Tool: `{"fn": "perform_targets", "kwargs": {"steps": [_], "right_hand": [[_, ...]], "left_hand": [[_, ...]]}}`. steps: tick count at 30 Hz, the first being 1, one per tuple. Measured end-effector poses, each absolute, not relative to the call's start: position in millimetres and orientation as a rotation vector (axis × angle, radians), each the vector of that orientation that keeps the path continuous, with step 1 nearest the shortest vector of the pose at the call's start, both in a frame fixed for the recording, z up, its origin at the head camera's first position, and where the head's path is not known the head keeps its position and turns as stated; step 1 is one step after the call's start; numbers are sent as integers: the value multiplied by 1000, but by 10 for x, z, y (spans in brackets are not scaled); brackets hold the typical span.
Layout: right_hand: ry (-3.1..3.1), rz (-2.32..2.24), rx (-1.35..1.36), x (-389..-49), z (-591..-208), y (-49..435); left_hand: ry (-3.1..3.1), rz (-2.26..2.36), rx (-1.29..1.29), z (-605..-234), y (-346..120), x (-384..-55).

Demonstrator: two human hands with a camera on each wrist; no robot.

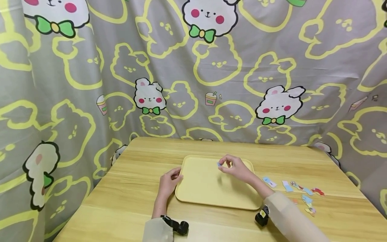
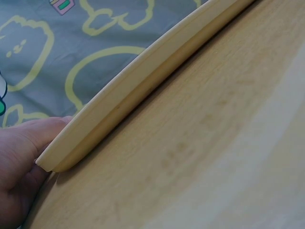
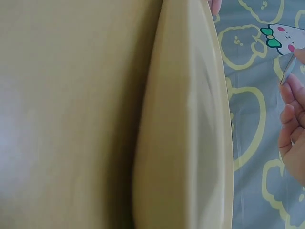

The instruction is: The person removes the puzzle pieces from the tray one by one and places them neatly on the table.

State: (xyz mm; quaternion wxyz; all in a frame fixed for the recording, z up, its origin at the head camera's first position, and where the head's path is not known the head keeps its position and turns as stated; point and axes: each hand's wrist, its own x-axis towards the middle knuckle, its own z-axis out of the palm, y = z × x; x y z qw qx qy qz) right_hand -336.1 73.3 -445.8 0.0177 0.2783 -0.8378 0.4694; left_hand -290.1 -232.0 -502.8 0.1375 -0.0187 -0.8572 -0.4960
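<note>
A pale yellow rectangular tray (image 1: 199, 188) lies on the wooden table, its inner surface bare. My left hand (image 1: 169, 181) holds the tray's left edge; in the left wrist view, that hand (image 2: 24, 157) is at the tray's corner (image 2: 71, 148). Above the tray's far part, my right hand (image 1: 237, 168) pinches a small, thin light-blue piece (image 1: 219, 164) between thumb and fingertips. The right wrist view shows the piece (image 3: 287, 70) edge-on in the right hand (image 3: 295, 129), raised over the tray rim (image 3: 209, 119).
Right of the tray lie several small flat printed pieces, among them a blue-and-white one (image 1: 269, 182), another blue-and-white one (image 1: 287, 186) and a red one (image 1: 318, 191). A patterned grey curtain (image 1: 181, 67) hangs behind the wooden table (image 1: 127, 201) and along its sides.
</note>
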Motion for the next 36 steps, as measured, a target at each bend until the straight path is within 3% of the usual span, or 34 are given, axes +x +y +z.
{"fn": "perform_targets", "kwargs": {"steps": [36], "right_hand": [[-2614,1386,774,-3055,-4469,1258]], "left_hand": [[-2518,-1394,-9,-5019,-2302,-2893]]}}
